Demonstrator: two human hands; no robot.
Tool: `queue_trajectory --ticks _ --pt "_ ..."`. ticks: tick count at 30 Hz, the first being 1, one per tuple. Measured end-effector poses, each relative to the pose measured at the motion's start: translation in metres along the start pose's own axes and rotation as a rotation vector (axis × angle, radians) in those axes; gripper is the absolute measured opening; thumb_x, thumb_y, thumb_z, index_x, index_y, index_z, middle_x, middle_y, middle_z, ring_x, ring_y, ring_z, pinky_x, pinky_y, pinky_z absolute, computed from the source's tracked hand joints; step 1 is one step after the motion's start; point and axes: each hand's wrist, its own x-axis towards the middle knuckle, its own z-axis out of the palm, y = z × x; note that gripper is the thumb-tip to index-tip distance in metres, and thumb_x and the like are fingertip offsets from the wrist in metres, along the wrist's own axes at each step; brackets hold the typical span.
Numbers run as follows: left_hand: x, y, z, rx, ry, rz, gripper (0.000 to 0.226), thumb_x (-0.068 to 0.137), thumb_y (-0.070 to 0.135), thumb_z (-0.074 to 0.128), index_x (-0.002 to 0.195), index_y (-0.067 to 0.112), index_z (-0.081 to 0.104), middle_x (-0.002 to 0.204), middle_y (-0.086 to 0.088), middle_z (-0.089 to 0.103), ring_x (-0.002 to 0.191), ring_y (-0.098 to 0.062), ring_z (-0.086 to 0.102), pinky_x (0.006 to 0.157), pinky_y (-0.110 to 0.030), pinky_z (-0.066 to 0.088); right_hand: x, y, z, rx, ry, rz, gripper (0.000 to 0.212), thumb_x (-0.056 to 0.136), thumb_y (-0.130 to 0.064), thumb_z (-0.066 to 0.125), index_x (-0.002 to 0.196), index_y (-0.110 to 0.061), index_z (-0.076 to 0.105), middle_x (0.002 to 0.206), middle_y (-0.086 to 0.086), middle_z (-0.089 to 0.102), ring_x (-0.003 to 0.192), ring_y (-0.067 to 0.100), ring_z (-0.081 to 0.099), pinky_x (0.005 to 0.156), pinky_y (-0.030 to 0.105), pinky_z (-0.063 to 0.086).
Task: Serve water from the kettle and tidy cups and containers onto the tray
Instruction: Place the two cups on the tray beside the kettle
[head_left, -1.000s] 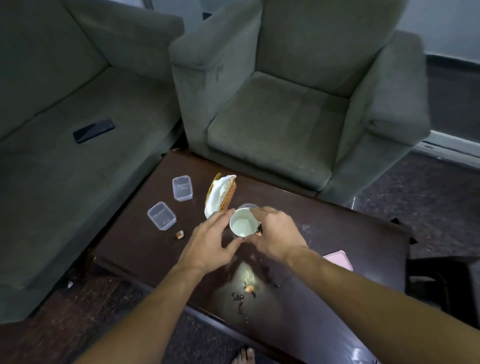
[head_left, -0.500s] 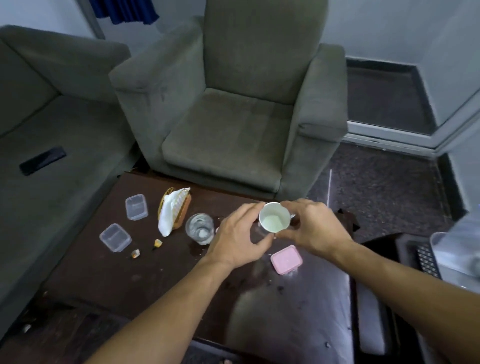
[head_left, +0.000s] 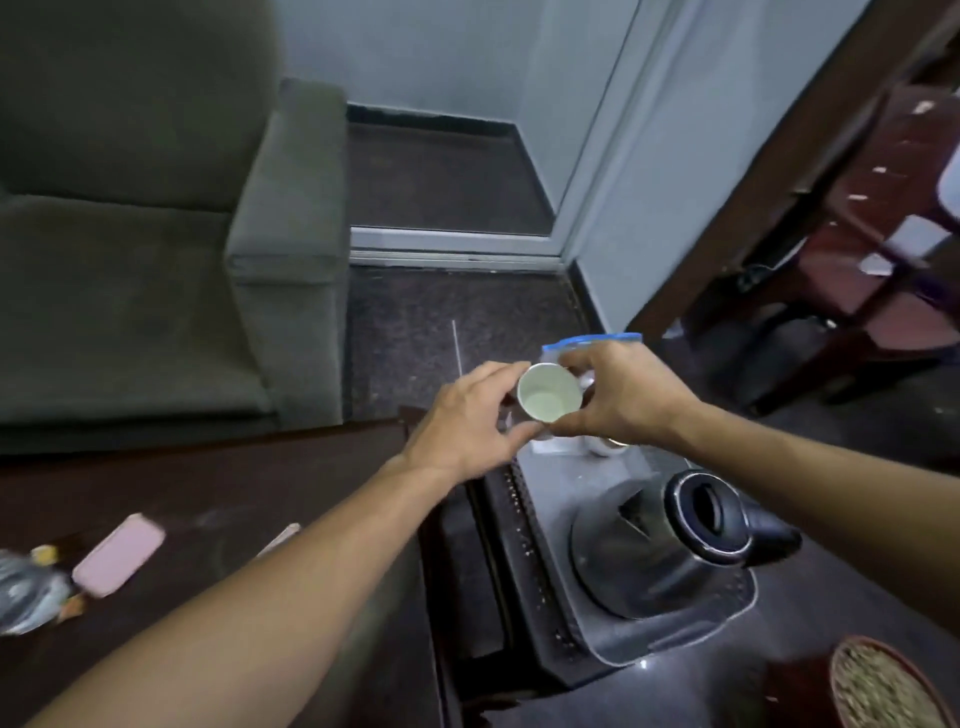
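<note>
Both my hands pinch the white cup (head_left: 549, 398) by its rim, left hand (head_left: 467, 423) and right hand (head_left: 626, 400), above the far end of the tray (head_left: 558, 486), beyond the kettle (head_left: 670, 545).

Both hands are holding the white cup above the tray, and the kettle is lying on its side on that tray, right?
Not quite. In the head view the kettle stands upright on the tray, not on its side. The rest holds: the left hand and right hand hold the white cup above the tray.
</note>
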Motion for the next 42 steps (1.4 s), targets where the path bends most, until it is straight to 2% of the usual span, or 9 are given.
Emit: queue_trajectory --ticks 3,8,18,24,29,31,33,37,42 --pt "0.032 0.020 0.048 -0.034 -0.065 0.031 0.065 0.081 0.040 0.084 0.139 0.026 0.059 0.123 0.006 0.066 0.101 -0.010 0.066 0.093 -0.035 0.056 -0.006 0.052 -0.010 -0.042 -0.001 0.096 0.048 0.058 -0.046 0.091 0.098 -0.024 0.076 0.092 -0.002 0.077 0.087 0.021 0.071 0.080 0.039 0.057" --pt "0.058 0.036 0.108 -0.026 -0.178 0.011 0.066 0.079 0.043 0.085 0.138 0.027 0.060 0.119 0.005 0.067 0.100 -0.016 0.067 0.089 -0.041 0.058 -0.010 0.117 -0.007 -0.049 -0.059 0.184 0.059 0.054 -0.048 0.092 0.106 -0.024 0.075 0.098 -0.002 0.077 0.093 0.020 0.071 0.084 0.038 0.057" --pt "0.075 0.025 0.157 -0.026 -0.385 -0.085 0.061 0.069 0.044 0.091 0.125 0.034 0.066 0.103 0.005 0.071 0.086 -0.012 0.071 0.083 -0.039 0.060 0.001 0.172 0.028 0.026 -0.205 0.262 0.065 0.051 -0.049 0.096 0.107 -0.025 0.074 0.101 -0.003 0.075 0.094 0.017 0.069 0.085 0.037 0.058" --pt "0.074 0.012 0.171 -0.073 -0.410 -0.139 0.064 0.068 0.039 0.093 0.126 0.034 0.066 0.107 0.007 0.072 0.088 -0.008 0.072 0.085 -0.037 0.061 0.012 0.181 0.042 0.010 -0.254 0.220 0.071 0.057 -0.044 0.095 0.119 -0.024 0.070 0.108 -0.003 0.074 0.098 0.018 0.068 0.088 0.034 0.057" --pt "0.075 0.009 0.174 -0.072 -0.437 -0.092 0.065 0.071 0.041 0.088 0.129 0.038 0.059 0.113 0.014 0.063 0.089 0.000 0.067 0.084 -0.029 0.060 0.013 0.189 0.036 0.005 -0.288 0.178 0.066 0.053 -0.046 0.093 0.112 -0.029 0.071 0.098 -0.009 0.073 0.089 0.014 0.068 0.081 0.034 0.058" --pt "0.072 0.005 0.176 -0.023 -0.446 -0.078 0.069 0.077 0.030 0.082 0.140 0.034 0.051 0.120 0.014 0.056 0.099 -0.003 0.065 0.090 -0.026 0.056 0.010 0.194 0.034 0.005 -0.284 0.167 0.063 0.052 -0.046 0.092 0.109 -0.031 0.072 0.095 -0.010 0.072 0.086 0.011 0.068 0.080 0.033 0.058" --pt "0.069 0.001 0.179 0.058 -0.450 -0.093 0.070 0.084 0.024 0.076 0.146 0.034 0.045 0.127 0.011 0.050 0.109 -0.011 0.063 0.096 -0.032 0.052 0.008 0.198 0.032 0.017 -0.286 0.162 0.058 0.051 -0.044 0.091 0.105 -0.033 0.072 0.092 -0.011 0.073 0.080 0.008 0.068 0.078 0.033 0.059" --pt "0.070 0.002 0.190 0.182 -0.416 -0.137 0.056 0.091 0.030 0.075 0.142 0.032 0.052 0.125 0.007 0.050 0.109 -0.023 0.063 0.094 -0.041 0.053 0.006 0.206 0.031 -0.002 -0.287 0.145 0.055 0.050 -0.046 0.090 0.100 -0.032 0.073 0.086 -0.012 0.074 0.077 0.007 0.069 0.076 0.033 0.059" --pt "0.081 0.009 0.200 0.308 -0.355 -0.174 0.022 0.101 0.032 0.060 0.116 0.018 0.068 0.111 -0.004 0.057 0.102 -0.029 0.063 0.089 -0.045 0.053 0.007 0.207 0.031 -0.014 -0.294 0.135 0.054 0.051 -0.048 0.090 0.100 -0.031 0.073 0.088 -0.012 0.074 0.081 0.009 0.069 0.078 0.034 0.059"
